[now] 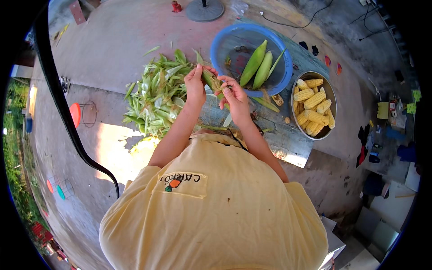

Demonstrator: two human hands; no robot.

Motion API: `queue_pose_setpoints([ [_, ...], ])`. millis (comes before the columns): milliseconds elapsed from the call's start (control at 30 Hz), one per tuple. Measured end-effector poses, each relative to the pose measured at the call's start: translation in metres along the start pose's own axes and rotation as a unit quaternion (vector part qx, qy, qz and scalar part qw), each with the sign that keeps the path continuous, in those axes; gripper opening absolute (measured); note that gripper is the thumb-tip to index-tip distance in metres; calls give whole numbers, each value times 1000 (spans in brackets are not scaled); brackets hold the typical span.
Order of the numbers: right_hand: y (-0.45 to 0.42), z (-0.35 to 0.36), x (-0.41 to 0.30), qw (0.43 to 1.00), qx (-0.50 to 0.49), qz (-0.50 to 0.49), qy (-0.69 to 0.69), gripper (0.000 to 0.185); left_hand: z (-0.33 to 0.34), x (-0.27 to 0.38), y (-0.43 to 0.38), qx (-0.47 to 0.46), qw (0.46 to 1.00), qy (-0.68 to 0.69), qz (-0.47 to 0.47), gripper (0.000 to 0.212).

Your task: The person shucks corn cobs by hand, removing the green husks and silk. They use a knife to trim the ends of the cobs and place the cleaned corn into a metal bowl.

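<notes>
An ear of corn in its green husk (210, 79) is held between my two hands, its silk end towards the right. My left hand (196, 82) grips the husk on its left side, while the fingertips of my right hand (234, 98) pinch at the dry silk end. To the left lies a large heap of loose corn husks (162, 87). Beyond my right hand stands a round blue-rimmed basin (287, 72) with unhusked green ears (253, 63) in it. Farther right, a metal bowl (334, 98) holds several husked yellow cobs (315, 100).
The worn blue-grey board (276, 125) under the basin carries loose husk (266, 104) and cob scraps (278, 100). A round umbrella base (204, 10) stands at the far side, and a black cable (293, 26) crosses the floor. Stools with red seats (75, 115) are at the left.
</notes>
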State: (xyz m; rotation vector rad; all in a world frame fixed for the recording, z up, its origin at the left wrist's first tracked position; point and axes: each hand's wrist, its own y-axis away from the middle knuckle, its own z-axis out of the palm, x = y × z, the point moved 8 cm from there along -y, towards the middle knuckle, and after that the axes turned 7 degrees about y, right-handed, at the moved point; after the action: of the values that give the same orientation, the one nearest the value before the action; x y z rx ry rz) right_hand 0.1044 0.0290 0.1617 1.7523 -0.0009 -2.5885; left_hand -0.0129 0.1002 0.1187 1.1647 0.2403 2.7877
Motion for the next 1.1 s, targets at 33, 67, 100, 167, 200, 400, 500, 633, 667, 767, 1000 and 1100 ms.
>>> queue_pose_setpoints([
  [33,1,8,-4,1000,-30,6,2,12,-6,2,-10,21,999,31,6,29],
  [67,0,17,-5,999,-41,5,5,15,-18,-3,-21,97,992,83,-15,29],
  [100,1,18,-4,998,-41,13,49,15,-24,-6,-32,119,987,104,-29,29],
  [167,3,20,-2,990,-41,30,134,16,-44,-9,-54,161,975,143,-55,28],
  [200,11,22,-9,986,-23,19,163,17,-74,-4,-73,207,956,204,-45,27],
  [400,66,22,-33,956,-98,40,274,14,-188,72,-128,287,933,216,32,26],
  [500,66,27,-50,964,-89,32,250,15,-205,71,-130,242,928,283,33,25],
  [633,47,-3,-76,878,-35,47,476,32,-120,107,-99,126,969,197,76,27],
  [667,40,8,-94,809,-13,-82,583,39,-92,123,-81,111,977,149,105,28],
  [767,27,53,-114,657,37,-338,673,48,-23,137,-43,60,980,53,185,30],
  [1000,-17,2,-26,969,-7,-115,220,25,2,103,-28,69,978,159,119,30],
  [1100,-4,-5,-24,953,36,-54,295,32,-16,121,-35,87,973,157,145,31],
])
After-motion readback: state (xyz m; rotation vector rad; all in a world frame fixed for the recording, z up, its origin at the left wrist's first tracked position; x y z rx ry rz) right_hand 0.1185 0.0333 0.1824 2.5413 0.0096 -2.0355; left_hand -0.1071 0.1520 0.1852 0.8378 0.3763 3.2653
